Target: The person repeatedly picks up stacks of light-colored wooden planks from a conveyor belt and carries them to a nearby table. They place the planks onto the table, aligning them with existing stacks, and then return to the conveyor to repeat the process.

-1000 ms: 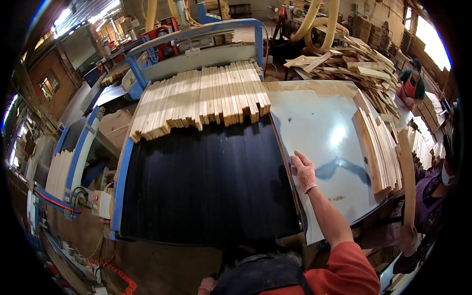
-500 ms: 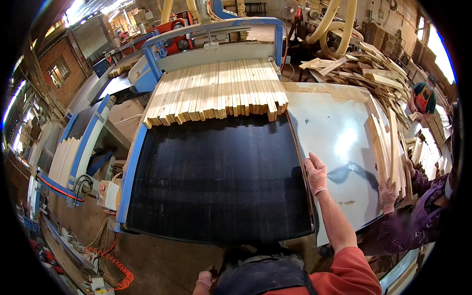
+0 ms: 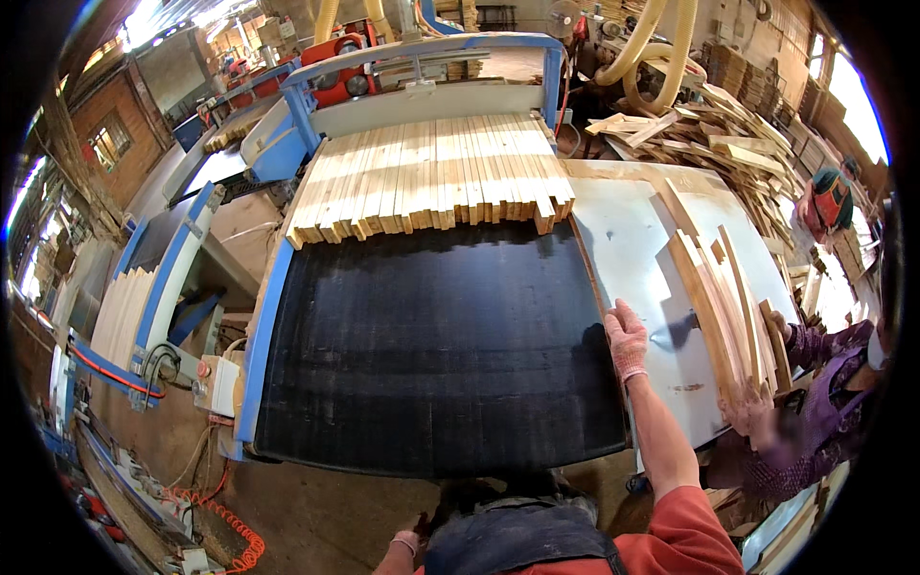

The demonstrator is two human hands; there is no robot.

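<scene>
Two hands of the wearer show in the head view. Right hand (image 3: 628, 337), in a pale knit glove w/ a red sleeve behind it, lies flat & palm-down, fingers loosely together, on the seam where the wide black conveyor belt (image 3: 431, 355) meets the pale grey sheet-metal tabletop (image 3: 632, 249); it grips nothing. Left hand (image 3: 410, 546) shows only as a gloved edge at the bottom of frame beside the dark apron; can't tell if it's spread or closed.

At the far end of the belt, a row of thin pale wooden slats (image 3: 431, 177) lies side by side, ends uneven, coming out of the blue-framed machine (image 3: 422, 57). Nearest slat end is well apart from the right hand.

On the right part of the tabletop, a fan of longer wooden strips (image 3: 719, 297) leans toward a co-worker in a purple patterned sleeve (image 3: 834, 374), whose hand (image 3: 781, 328) touches the strips' near end. A loose heap of scrap wood offcuts (image 3: 728, 134) sits beyond the tabletop's far right. Small grey control box w/ a red button (image 3: 218, 383) hangs off the belt's left frame, orange coiled cable (image 3: 230, 537) on the floor below.
</scene>
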